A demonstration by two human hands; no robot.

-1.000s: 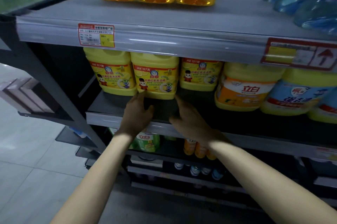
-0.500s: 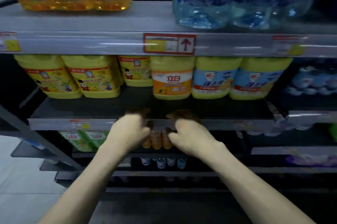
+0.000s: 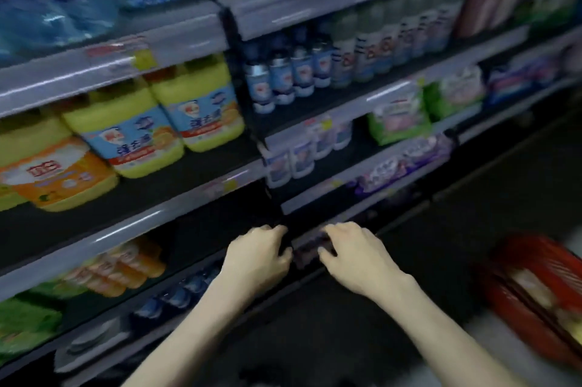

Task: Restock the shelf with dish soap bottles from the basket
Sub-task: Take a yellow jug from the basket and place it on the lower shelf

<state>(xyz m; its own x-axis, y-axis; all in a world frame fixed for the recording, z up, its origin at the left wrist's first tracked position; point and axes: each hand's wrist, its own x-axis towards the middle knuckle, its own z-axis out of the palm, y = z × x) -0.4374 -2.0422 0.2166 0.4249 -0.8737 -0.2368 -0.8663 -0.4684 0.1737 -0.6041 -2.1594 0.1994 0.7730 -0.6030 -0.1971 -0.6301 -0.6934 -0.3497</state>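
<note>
Two bare hands nearest the camera: left hand [image 3: 255,257] and right hand [image 3: 356,257] side by side, palms down, fingers [image 3: 333,229] loosely curled and a little apart, gripping nothing. Held just before a low shelf edge [image 3: 310,243]; touching it or not, impossible to tell through the motion blur.

Possible trouble from here, as a judgement: reaching for the basket with the view this smeared, hence a poor grip on a smooth, heavy-looking jug and a slip or drop on the lift. Knocking knuckles on the low shelf edge while crossing to the right. Setting a jug among the wrong look-alike yellow brand. Shoving a new jug in too hard and tipping the row behind.

Low at the right, well apart from both hands, red basket [image 3: 541,260] with mesh walls. Inside, pale yellowish shapes, probably the dish soap bottles [image 3: 530,286] for restocking; too blurred to count or to tell upright from lying.

Further off, up and left, grey-railed shelf [image 3: 151,216] with stocked soap: orange-labelled yellow jug [image 3: 53,175] at the left, then two blue-labelled yellow jugs [image 3: 126,138] upright and side by side, bare dark board in front of them.

Farthest, top left, large clear blue bottles [image 3: 56,8]; in the right bay, small bottles [image 3: 280,81] in rows and soft packs [image 3: 398,122] below.
</note>
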